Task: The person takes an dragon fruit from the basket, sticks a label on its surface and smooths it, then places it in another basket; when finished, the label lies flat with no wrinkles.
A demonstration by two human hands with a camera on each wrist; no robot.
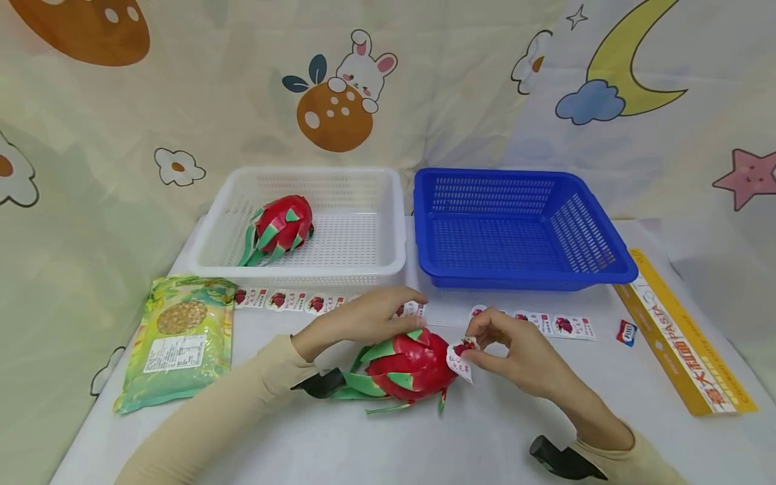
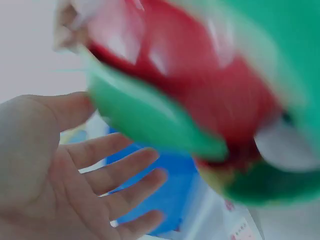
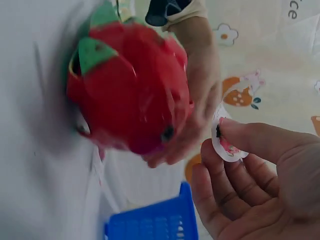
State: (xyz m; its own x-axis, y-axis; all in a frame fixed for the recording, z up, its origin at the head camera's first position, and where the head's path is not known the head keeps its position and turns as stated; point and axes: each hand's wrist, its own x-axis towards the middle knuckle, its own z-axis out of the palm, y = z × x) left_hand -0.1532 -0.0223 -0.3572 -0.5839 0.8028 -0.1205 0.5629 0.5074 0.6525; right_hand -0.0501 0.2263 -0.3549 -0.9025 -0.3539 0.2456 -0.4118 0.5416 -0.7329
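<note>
A red dragon fruit (image 1: 418, 364) with green scales lies on the white table. My left hand (image 1: 376, 316) rests against its far side, fingers fairly straight, and the left wrist view shows the palm (image 2: 55, 175) spread beside the fruit. Between thumb and fingertips, my right hand (image 1: 515, 347) pinches a white label sticker (image 1: 461, 364) printed with dragon fruit. The sticker is close to the fruit's right end in the head view; the right wrist view shows the sticker (image 3: 227, 142) apart from the fruit (image 3: 135, 90).
Behind stand a white basket (image 1: 297, 271) holding another dragon fruit (image 1: 285, 225) and a blue basket (image 1: 527, 277). Strips of stickers (image 1: 291, 300) lie before them. A green-yellow bag (image 1: 182, 337) is at left; a small packet (image 1: 627, 333) and a long pasta box (image 1: 685, 337) are at right.
</note>
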